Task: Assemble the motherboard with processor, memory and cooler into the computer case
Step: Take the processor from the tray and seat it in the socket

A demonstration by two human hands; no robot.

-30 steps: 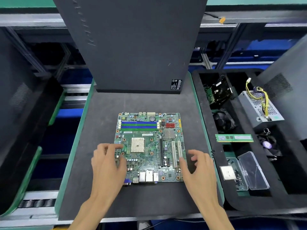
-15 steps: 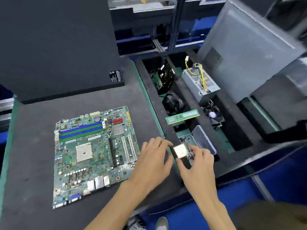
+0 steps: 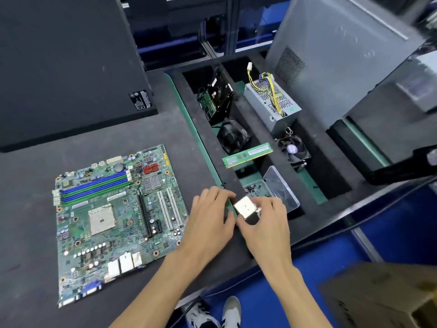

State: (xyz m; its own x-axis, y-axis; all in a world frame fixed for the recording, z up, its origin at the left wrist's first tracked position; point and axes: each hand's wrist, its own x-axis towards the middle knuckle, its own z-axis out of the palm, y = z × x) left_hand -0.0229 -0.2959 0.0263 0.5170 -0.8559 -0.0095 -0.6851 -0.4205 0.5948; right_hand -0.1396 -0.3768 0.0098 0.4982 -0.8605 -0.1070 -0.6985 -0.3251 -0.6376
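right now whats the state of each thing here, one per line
processor: lifted, pinched in the right hand
left hand: fingers curled beside the processor, grip unclear
motherboard: flat on the mat, socket empty
memory stick: lying across the tray foam, not installed
clear screw box: lid open
power supply: in its tray slot, cables loose
cooler fan: in its tray slot
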